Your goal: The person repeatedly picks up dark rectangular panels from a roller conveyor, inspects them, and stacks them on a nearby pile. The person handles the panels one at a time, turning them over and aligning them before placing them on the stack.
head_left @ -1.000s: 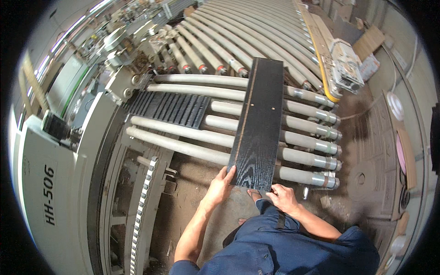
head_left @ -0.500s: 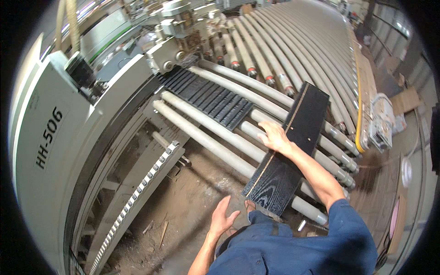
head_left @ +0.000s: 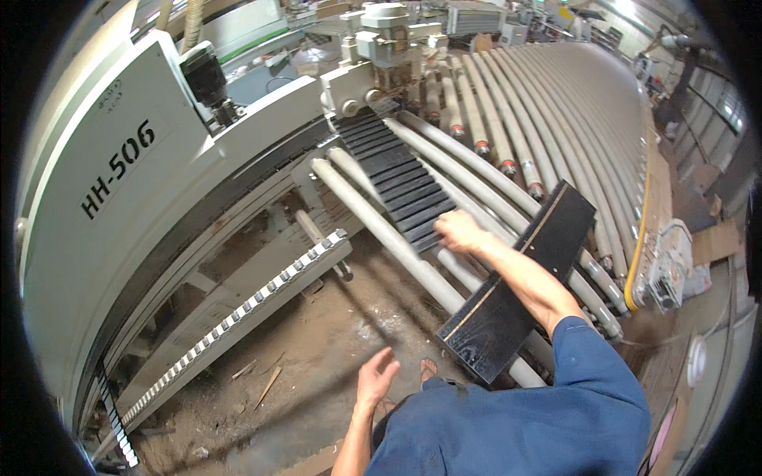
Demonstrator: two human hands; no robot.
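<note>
My right hand is resting closed on the rollers, at ten o'clock of the black board. My left hand is hanging open, fingers spread, holding nothing.

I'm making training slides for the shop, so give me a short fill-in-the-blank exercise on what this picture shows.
1. The long dark board lies across a bed of pale ____.
2. The right hand reaches past the board to the ribbed ____ belt.
3. The left hand hangs open above the dusty ____.
4. The person's sleeve is ____ in colour.

Missing words: rollers; black; floor; blue
</note>
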